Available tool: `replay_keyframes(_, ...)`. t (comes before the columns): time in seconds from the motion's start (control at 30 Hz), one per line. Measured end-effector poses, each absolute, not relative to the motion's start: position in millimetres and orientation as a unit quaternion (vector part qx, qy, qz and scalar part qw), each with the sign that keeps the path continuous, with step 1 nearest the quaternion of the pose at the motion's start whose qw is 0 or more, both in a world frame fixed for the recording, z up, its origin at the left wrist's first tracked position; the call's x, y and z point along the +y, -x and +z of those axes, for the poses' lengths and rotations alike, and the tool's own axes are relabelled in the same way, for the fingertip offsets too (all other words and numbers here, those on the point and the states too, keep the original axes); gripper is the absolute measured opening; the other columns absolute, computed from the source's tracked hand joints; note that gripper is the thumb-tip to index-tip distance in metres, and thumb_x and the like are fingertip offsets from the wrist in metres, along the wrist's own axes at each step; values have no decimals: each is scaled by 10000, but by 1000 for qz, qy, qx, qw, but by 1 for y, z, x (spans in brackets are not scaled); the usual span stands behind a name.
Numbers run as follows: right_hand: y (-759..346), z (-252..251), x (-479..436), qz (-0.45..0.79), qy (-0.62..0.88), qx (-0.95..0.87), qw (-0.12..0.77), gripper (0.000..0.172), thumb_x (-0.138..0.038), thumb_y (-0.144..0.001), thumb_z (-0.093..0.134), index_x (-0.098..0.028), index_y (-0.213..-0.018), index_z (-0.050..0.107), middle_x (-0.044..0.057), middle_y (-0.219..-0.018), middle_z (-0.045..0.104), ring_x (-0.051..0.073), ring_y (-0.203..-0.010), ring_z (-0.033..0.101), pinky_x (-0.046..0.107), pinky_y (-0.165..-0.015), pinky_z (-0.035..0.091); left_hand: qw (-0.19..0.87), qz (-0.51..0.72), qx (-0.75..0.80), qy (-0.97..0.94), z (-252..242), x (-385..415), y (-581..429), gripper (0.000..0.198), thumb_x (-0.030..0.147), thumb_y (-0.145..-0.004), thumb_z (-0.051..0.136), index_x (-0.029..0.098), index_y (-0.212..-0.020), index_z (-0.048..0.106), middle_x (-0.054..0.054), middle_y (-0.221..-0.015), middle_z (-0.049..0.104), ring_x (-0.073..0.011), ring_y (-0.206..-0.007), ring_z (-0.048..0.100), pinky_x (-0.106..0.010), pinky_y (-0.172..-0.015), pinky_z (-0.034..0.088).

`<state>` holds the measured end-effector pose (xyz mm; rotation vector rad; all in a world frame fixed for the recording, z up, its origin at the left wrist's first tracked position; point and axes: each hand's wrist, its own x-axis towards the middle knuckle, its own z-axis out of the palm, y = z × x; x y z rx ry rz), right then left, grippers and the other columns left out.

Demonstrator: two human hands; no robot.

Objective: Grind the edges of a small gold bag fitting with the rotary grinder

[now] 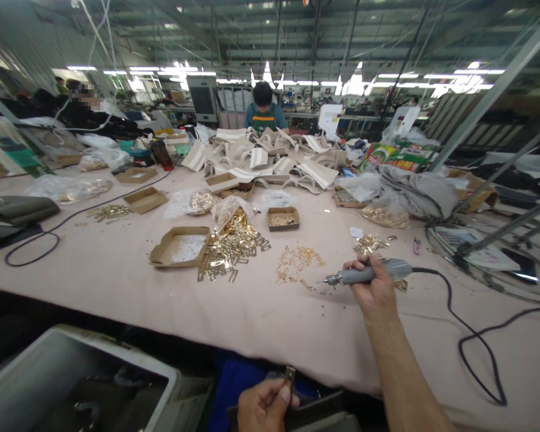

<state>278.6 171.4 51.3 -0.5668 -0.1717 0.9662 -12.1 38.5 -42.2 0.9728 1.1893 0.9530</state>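
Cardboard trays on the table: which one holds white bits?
The large tray left of the brass heap; the small tray behind holds golden bits.

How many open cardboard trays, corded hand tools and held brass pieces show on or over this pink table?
Open cardboard trays: 6, such as the large tray and the small tray
Corded hand tools: 1, the grey driver in the right hand
Held brass pieces: 1, the brass piece in the left hand
Total: 8

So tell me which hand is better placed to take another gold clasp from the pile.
Left, probably. The right hand grips the electric screwdriver; the left hand pinches only one small clasp and sits on the gold clasp pile's side.
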Motion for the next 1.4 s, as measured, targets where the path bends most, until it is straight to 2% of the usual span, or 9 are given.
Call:
replay_keyframes(0.07,-262,64,142,460,282,-110,835,274,-153,-786,819,-211,-896,575,-50,-854,563,58,-608,508,273,-716,569,601,422,520,-436,-29,31,10,376,503,-803,744,144,-724,821,-107,-686,788,-259,-669,716,-288,-671,519)
replay_keyframes(0.13,-240,75,112,465,301,-136,821,276,-159,-777,832,-203,-878,580,-44,-858,553,58,-606,494,267,-700,558,592,421,532,-435,-18,25,8,277,375,-827,713,138,-734,822,-95,-693,787,-244,-680,705,-282,-683,503)
replay_keyframes(0.27,-194,86,61,472,358,-165,789,262,-196,-776,846,-178,-814,587,-19,-838,561,73,-617,480,250,-635,519,569,409,566,-434,-3,16,4,224,287,-805,679,144,-713,825,-76,-655,774,-224,-629,678,-272,-627,461)
replay_keyframes(0.53,-145,83,33,414,401,-245,779,189,-193,-826,807,-190,-862,622,-15,-699,574,122,-590,511,307,-617,488,564,418,570,-427,7,9,3,222,276,-793,668,127,-724,818,-91,-663,782,-240,-633,703,-289,-646,490)
replay_keyframes(0.73,-138,82,35,408,405,-251,779,202,-181,-815,817,-180,-851,618,-14,-693,580,123,-570,522,315,-609,482,564,410,572,-433,8,9,5,229,275,-796,664,134,-668,792,-96,-661,780,-237,-626,703,-282,-623,483)
replay_keyframes(1.0,-128,79,36,386,415,-282,774,175,-163,-849,793,-163,-797,626,-8,-701,577,120,-576,526,312,-599,473,564,408,573,-433,10,10,4,225,265,-795,658,126,-709,812,-91,-639,768,-236,-615,705,-279,-607,484)
replay_keyframes(1.23,-121,73,30,340,483,-404,699,143,-241,-888,772,-172,-812,672,20,-699,626,166,-610,593,321,-587,479,563,426,554,-441,1,7,4,204,260,-798,673,137,-686,790,-82,-630,744,-204,-593,659,-256,-572,455)
replay_keyframes(1.4,-118,62,32,373,458,-453,668,247,-291,-822,843,-191,-728,637,-2,-641,583,142,-546,534,286,-493,438,572,443,525,-448,-6,3,5,264,315,-855,679,157,-653,740,-38,-578,662,-164,-534,577,-240,-515,389)
